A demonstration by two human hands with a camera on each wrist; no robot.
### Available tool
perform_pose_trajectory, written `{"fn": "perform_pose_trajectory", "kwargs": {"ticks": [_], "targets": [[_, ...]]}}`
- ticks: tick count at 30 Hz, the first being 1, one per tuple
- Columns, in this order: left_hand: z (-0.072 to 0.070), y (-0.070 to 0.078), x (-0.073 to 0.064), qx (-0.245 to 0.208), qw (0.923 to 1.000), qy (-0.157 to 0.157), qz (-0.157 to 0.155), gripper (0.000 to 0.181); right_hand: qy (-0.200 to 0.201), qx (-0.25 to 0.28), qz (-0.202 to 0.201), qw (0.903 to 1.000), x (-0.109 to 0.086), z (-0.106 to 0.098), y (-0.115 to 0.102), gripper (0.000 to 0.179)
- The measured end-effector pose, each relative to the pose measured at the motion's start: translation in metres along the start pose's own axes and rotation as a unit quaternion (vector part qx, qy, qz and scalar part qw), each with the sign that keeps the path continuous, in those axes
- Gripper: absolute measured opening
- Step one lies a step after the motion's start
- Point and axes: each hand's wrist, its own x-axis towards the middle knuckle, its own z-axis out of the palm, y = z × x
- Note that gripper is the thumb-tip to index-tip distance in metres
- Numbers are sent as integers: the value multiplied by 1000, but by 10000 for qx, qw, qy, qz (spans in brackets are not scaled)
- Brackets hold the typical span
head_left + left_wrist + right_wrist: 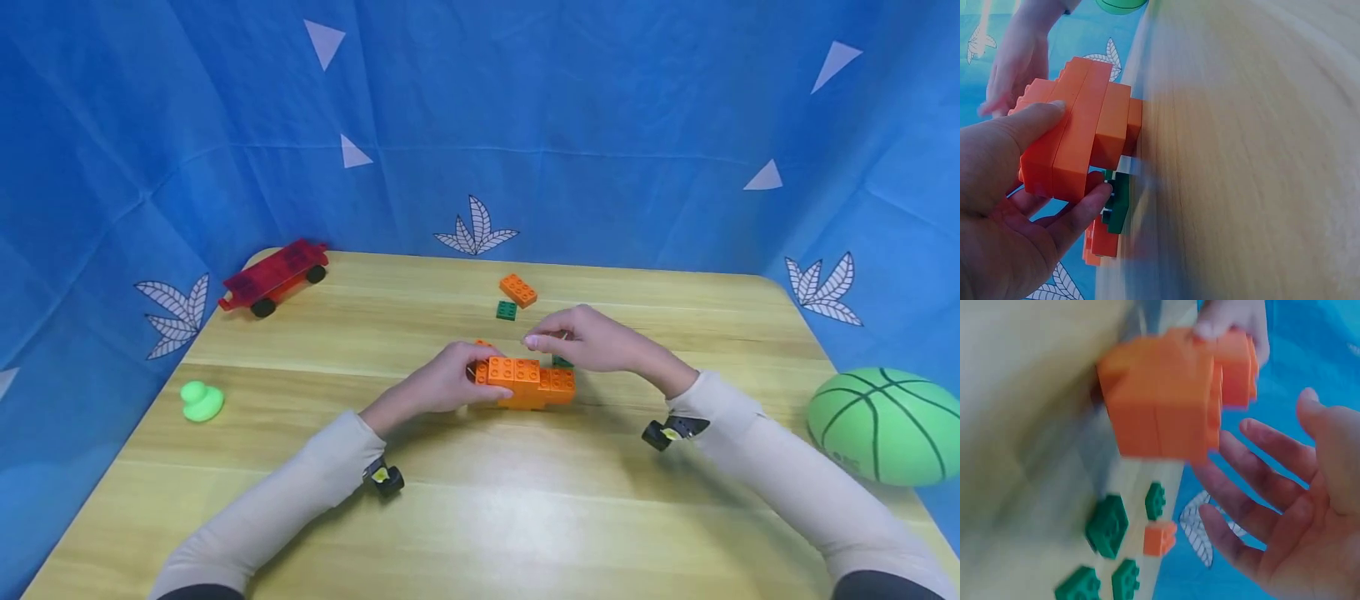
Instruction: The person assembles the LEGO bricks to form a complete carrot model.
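Note:
My left hand (447,379) grips the left end of a stepped build of orange toy bricks (528,383), thumb on its near face. In the left wrist view the thumb lies flat along the orange build (1072,125), and the other fingers reach round its far side. My right hand (592,337) hovers just above and behind the build's right part. In the right wrist view that hand (1291,500) has its fingers spread, with nothing between them, close beside the studs. A green brick (562,362) lies partly hidden behind the build.
Farther back lie a loose orange brick (518,290) and a small green brick (506,310). A red toy car (273,277) stands at the back left of the wooden table (480,517). A light green rubber duck (202,402) sits at the left, a green ball (888,427) at the right edge.

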Motion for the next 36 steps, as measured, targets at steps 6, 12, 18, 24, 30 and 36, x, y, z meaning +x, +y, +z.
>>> {"fn": "perform_pose_trajectory", "kwargs": {"ticks": [6,12,18,24,30,36], "targets": [[1,2,-1,22,10000,-20,-73,34,-678,-712,-17,9952,34,-10,18,30],[-1,1,-2,23,10000,-42,-70,30,-1545,-805,-15,9847,77,4,28,47],[0,2,-1,111,9999,-39,-59,31,-1835,-923,-609,9768,99,23,26,46],[-1,2,0,57,9999,26,-100,29,-1815,-951,-829,9753,106,25,22,27],[-1,2,-1,101,9999,-51,-46,30,-1798,-1169,-608,9748,99,22,26,27],[-1,3,-1,40,10000,-65,-41,29,-1650,-1199,-131,9789,87,15,31,36]]}}
